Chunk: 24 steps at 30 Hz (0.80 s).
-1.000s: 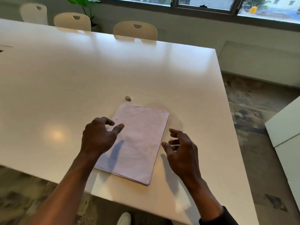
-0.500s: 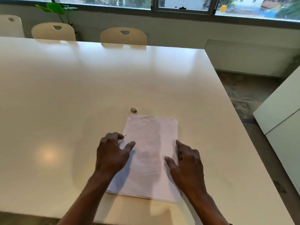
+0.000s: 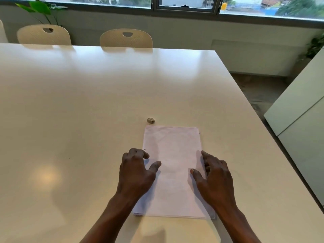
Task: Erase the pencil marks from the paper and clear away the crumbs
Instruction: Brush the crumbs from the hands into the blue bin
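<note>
Your paper [image 3: 172, 171] lies on the table [image 3: 87, 102] before you, eraser [image 3: 150, 120] just behind its far left corner, your left hand [image 3: 135, 174] and right hand [image 3: 214, 179] on its side edges

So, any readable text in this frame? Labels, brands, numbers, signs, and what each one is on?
No text can be read.
Paper: only faint smudgy marks, too faint to read as words or numbers.
Eraser: striped pattern on top, too small to show any brand.
Table and chairs: no print shows.
Through the window: blurred shapes outside, no legible sign.
</note>
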Motion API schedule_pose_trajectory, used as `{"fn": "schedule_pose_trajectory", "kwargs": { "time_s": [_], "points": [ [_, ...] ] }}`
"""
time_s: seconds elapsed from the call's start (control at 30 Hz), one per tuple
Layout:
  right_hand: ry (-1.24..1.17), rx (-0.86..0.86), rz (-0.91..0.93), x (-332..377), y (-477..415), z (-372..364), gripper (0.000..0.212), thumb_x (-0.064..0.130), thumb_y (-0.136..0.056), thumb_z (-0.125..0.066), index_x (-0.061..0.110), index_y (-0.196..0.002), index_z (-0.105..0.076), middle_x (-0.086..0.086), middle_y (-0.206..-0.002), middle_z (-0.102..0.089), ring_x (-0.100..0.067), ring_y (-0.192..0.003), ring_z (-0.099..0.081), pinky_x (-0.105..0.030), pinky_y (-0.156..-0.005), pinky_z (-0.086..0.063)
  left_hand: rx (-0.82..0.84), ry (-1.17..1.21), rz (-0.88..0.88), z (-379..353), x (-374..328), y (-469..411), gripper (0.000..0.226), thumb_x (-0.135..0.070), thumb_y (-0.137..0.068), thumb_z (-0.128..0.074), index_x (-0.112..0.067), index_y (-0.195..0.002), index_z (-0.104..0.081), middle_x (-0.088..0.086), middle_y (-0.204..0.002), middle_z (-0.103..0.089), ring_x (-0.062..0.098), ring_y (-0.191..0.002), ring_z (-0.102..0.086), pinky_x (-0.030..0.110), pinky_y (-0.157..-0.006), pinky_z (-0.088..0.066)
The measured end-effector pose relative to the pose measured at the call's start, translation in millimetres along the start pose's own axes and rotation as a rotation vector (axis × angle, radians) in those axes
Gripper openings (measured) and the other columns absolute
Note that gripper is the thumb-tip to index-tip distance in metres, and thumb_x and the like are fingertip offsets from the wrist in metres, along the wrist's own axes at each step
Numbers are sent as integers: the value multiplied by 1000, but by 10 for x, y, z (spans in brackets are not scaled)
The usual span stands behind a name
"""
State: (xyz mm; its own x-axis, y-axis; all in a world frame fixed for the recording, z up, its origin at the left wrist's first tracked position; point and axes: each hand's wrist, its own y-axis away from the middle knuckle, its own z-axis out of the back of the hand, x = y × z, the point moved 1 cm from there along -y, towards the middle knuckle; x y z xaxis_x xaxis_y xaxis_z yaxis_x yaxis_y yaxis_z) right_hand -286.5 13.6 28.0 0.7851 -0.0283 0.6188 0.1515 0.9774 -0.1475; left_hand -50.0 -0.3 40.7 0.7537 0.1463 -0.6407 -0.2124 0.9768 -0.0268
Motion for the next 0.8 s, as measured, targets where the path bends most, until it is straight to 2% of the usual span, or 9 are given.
{"fn": "schedule_pose_trajectory", "kwargs": {
  "time_s": [0.4, 0.8],
  "points": [
    [43, 14, 52, -48, 10, -3, 57, 19, -84, -87, 11, -137, -68, -1, -132, -72, -27, -120, -60, -27, -95, -43, -8, 6, -25, -16, 14, 32, 40, -46, -95, -81, -14, -118, -72, -1, -126, -65, 20, -123, -54, 25, -89, -34],
    [43, -40, 49, -83, -32, -32, 50, 14, -81, -88, 8, -128, -72, -5, -120, -74, -30, -109, -64, -33, -91, -50, -5, -48, -44, -18, 28, 16, 40, -44, -93, -83, -13, -117, -71, -2, -123, -63, 19, -118, -55, 25, -88, -37]
  ]
}}
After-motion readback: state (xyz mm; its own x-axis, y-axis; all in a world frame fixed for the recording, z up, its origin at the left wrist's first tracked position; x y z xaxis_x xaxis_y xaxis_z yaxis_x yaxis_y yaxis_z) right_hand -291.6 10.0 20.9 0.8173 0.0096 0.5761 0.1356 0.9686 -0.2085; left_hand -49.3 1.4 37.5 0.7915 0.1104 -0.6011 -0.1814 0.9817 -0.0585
